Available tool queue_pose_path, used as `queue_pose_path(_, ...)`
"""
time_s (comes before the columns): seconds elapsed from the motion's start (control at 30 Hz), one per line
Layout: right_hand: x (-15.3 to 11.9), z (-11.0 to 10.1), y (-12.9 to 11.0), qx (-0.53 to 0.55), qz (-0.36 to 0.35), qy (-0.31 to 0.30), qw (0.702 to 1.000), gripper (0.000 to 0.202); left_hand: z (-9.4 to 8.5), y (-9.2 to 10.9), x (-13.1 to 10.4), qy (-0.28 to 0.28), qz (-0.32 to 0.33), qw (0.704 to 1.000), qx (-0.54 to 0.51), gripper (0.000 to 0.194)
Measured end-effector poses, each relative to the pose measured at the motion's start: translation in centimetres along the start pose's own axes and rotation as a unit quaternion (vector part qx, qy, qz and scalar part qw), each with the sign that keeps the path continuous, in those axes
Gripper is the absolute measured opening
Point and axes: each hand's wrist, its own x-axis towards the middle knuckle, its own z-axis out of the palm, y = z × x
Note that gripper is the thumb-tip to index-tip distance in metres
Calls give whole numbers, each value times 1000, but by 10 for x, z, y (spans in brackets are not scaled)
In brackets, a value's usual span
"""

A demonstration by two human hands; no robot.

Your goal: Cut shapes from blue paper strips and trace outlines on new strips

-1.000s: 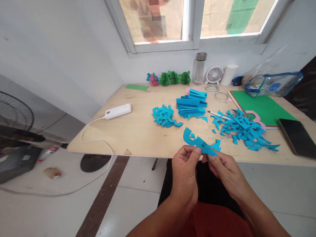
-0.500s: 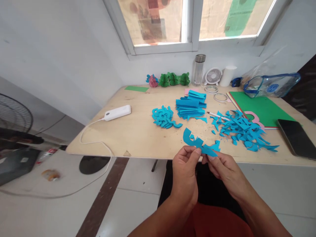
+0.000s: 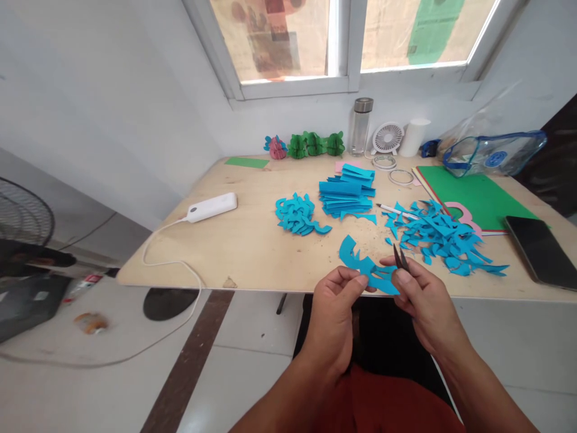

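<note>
Near the table's front edge, my left hand (image 3: 338,307) pinches a partly cut blue paper piece (image 3: 356,258) between thumb and fingers. My right hand (image 3: 417,300) is closed on small dark scissors (image 3: 400,258), whose tips point up and away from me, and its fingers touch the right end of the paper. Beyond the hands lies a stack of folded blue strips (image 3: 346,192). Curved blue cutouts (image 3: 297,215) form a pile to its left. Jagged blue scraps (image 3: 444,234) are heaped on the right, by a white pen (image 3: 394,209).
A white power bank (image 3: 211,207) with a cable lies at the left of the table (image 3: 252,252). A phone (image 3: 541,249) and green sheets (image 3: 478,195) are at the right. Along the wall stand paper ornaments, a bottle (image 3: 360,129) and a fan (image 3: 387,138).
The dark scissors now show upright in my right hand. The blue paper has turned, so its cut openings face up more. The view has shifted slightly.
</note>
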Motion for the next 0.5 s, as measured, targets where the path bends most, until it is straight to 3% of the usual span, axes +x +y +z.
queue_pose_path(0.17,3,9,-5,15,0,-20,1000,39,-7,1,2,-57,-16,997,42,21)
queue_pose_path(0.5,1,8,0,-81,-48,-48,994,26,-4,-2,8,-48,1,998,27,24)
